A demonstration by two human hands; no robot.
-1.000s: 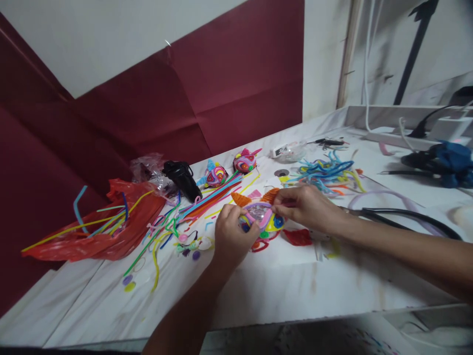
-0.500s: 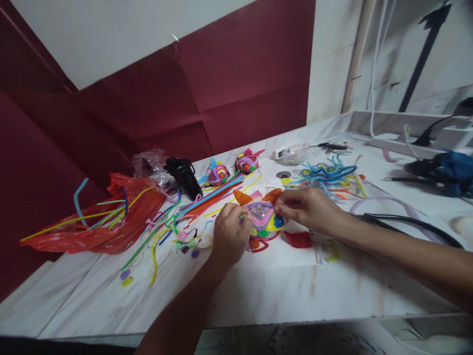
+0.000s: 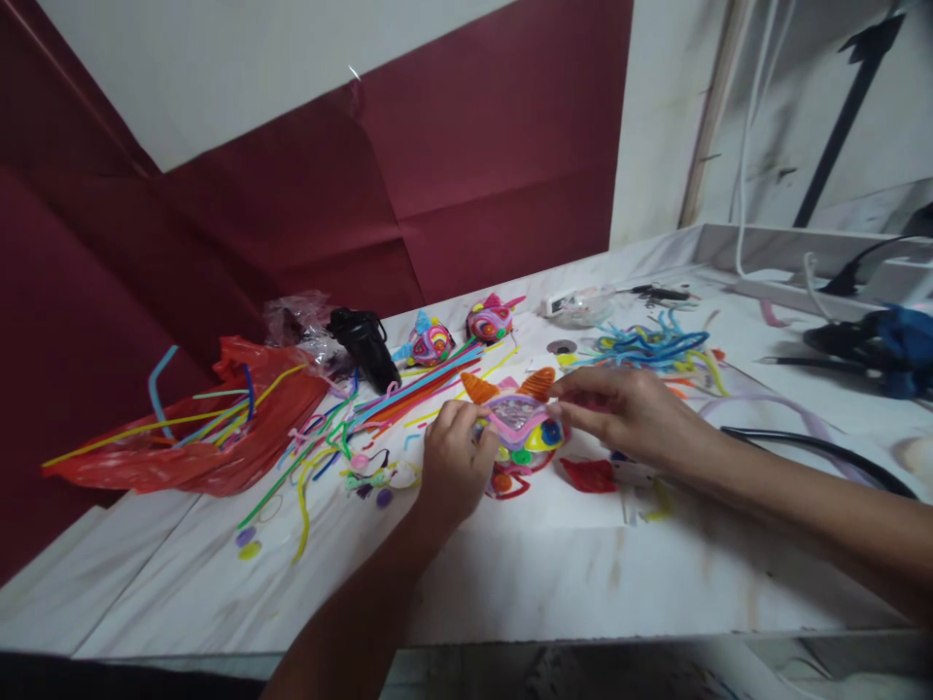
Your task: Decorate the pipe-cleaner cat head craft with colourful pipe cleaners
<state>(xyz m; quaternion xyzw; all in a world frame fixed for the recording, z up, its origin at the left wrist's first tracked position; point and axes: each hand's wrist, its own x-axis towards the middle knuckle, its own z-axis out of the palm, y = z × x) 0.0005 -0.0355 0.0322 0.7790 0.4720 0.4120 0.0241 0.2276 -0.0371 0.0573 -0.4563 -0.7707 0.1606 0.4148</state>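
A colourful craft figure (image 3: 519,437) with orange ears, a blue and yellow eye and a pink and purple band lies on white paper. My left hand (image 3: 458,457) holds its left side, fingers bent and closed on the edge. At its right side, my right hand (image 3: 608,408) has thumb and fingertips close together near the right ear and the end of the band; whether they pinch anything is too small to tell. A red piece (image 3: 589,475) lies on the paper just below my right hand.
A red plastic bag (image 3: 240,428) with pipe cleaners is at the left, a black case (image 3: 365,348) behind it. Two finished-looking colourful figures (image 3: 431,342) stand at the back. Blue strips (image 3: 648,342) and a black cable (image 3: 823,452) lie to the right.
The view has shifted slightly. My right hand's fingertips have eased a little away from the figure's right side; my left hand remains on the left edge.
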